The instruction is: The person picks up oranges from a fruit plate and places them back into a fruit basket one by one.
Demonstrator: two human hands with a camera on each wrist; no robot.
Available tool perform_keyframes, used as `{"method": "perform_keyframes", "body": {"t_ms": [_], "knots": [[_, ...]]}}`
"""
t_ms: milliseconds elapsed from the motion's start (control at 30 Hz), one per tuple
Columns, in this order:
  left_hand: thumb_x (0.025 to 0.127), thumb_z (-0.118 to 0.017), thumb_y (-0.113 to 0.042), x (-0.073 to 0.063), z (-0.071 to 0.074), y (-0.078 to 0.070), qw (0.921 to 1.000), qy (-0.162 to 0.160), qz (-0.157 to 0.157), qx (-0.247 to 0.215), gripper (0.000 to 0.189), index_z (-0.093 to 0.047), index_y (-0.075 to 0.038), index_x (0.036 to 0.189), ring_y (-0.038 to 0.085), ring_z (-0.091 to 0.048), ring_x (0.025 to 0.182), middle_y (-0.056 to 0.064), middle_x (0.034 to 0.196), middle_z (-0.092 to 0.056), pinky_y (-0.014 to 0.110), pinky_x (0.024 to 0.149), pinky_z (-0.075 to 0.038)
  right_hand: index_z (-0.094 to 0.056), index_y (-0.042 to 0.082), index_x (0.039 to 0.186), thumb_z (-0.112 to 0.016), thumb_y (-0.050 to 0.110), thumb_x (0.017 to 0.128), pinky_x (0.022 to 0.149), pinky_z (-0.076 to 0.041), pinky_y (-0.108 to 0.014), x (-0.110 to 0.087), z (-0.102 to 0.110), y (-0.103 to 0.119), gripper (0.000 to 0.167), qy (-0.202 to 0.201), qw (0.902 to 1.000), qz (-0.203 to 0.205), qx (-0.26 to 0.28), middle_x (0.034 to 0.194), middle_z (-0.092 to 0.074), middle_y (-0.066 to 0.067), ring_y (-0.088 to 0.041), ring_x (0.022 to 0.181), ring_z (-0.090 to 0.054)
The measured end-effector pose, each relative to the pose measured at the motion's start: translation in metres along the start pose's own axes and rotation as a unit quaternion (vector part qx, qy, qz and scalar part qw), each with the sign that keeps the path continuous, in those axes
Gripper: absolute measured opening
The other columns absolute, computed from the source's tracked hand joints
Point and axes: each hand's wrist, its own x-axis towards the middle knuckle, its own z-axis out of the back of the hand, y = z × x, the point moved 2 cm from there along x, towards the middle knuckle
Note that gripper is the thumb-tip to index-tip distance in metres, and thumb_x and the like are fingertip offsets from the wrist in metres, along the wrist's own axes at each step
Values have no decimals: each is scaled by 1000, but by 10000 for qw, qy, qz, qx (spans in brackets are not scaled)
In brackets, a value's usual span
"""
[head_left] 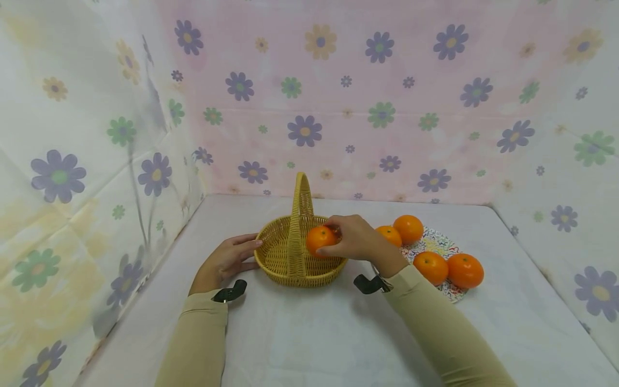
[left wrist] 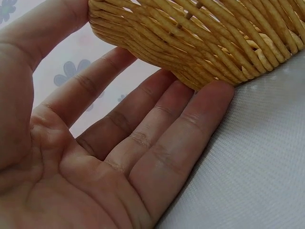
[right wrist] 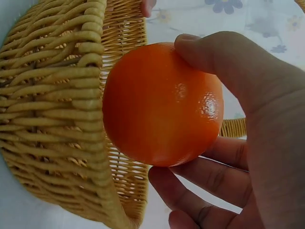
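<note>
Left hand [head_left: 228, 260]: fingers extended, touching basket [head_left: 276, 253] at 9 o'clock.
Held orange [head_left: 319, 239]: at basket's opening, 3 o'clock from handle [head_left: 295, 234].
Right hand [head_left: 355, 237]: pinches held orange between thumb and fingers, at hand's 9 o'clock.
Plate [head_left: 436, 243]: 3 o'clock from basket, bearing four oranges [head_left: 430, 269].

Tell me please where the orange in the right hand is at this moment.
In the head view, the orange is near the centre, gripped by the right hand at the opening of the yellow wicker basket, just right of its handle.
</note>
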Motion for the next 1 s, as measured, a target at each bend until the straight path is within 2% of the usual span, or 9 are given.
{"method": "perform_keyframes", "body": {"t_ms": [333,667,900,1000], "knots": [[91,-81,-33,1,1,1,10000,-47,5,19,79,-43,-10,157,22,-64,126,14,157,-49,48,100,-58,-66,17,130,-86,52,80,87,-58,-29,20,-13,7,64,446,9987,-222,-45,112,-71,7,-11,96,-64],[94,-78,-30,3,-1,-1,10000,23,-28,-19,75,-42,-10,158,27,-58,134,14,158,-48,47,100,-58,-71,17,129,-83,40,86,80,-57,-25,38,-21,20,50,763,9969,-81,-161,111,-71,7,-12,92,-64],[93,-80,-30,3,0,0,10000,-6,-4,-78,75,-45,-11,156,25,-59,133,12,156,-49,47,100,-59,-73,17,124,-80,41,89,84,-58,-26,46,-26,25,43,950,9954,-48,-114,111,-72,5,-11,96,-65],[93,-80,-29,3,1,2,9999,14,-37,-130,75,-45,-9,156,24,-62,130,14,157,-49,48,100,-58,-75,19,113,-80,40,90,83,-57,-27,49,-30,25,32,995,9949,-14,-143,106,-71,6,-12,93,-65]]}}
